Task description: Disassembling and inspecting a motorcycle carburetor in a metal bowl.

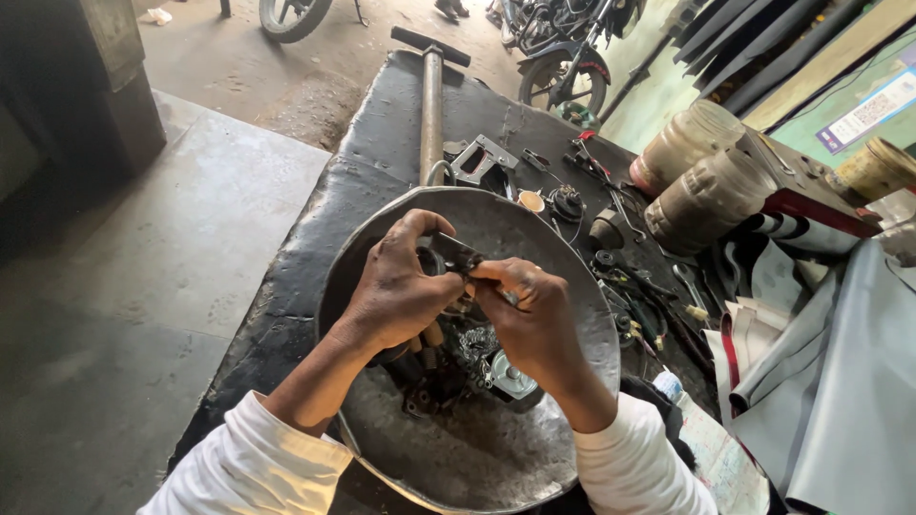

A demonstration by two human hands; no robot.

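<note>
Both hands meet over a wide, shallow metal pan (563, 238) on a black workbench. My left hand (396, 291) pinches a small dark metal part (453, 253) from the left. My right hand (530, 319) grips the same part from the right with its fingertips. Below the hands, in the pan, lie a chain, springs and a round silvery part (510, 377), all greasy. White sleeves cover both forearms.
A long pump-like tool with a T-handle (431, 91) lies on the bench (382, 143) beyond the pan. Brackets, wires and hand tools (620, 277) are scattered to the right, beside two dusty plastic jars (701, 176) and grey sheeting (830, 381). Motorcycles (563, 57) stand behind.
</note>
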